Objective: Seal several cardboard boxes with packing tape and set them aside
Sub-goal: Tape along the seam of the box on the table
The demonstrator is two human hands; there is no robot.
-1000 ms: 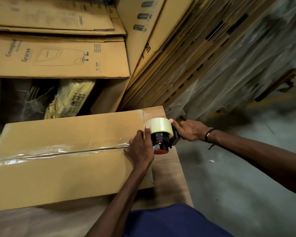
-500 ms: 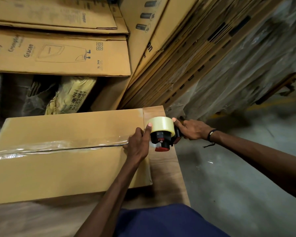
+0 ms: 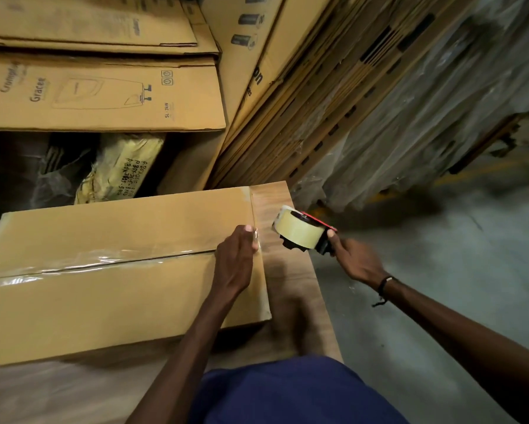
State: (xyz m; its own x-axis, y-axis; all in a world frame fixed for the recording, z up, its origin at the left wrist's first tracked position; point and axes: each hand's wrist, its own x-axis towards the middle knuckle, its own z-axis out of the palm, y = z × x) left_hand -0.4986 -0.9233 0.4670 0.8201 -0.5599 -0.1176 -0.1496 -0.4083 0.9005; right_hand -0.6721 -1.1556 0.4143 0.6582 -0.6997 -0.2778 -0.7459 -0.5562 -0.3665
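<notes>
Tape is lying along the centre seam of the box that we are sealing on the wooden table, with the box's right end near the table's right edge. We are pressing the strip's end down over that right end with our left hand, fingers curled over the edge, thumb up; whether they are pinching the tape we cannot tell. Our right hand is gripping the handle of the dispenser, fingers wrapped fully round it, and is holding it just off the box end, apart from the cardboard. Judging by this, we are finishing the seam on this box. Next, we are likely needing to smooth the loose end flat, then free both hands to lift the box aside. Flat cartons are standing stacked behind the table.
</notes>
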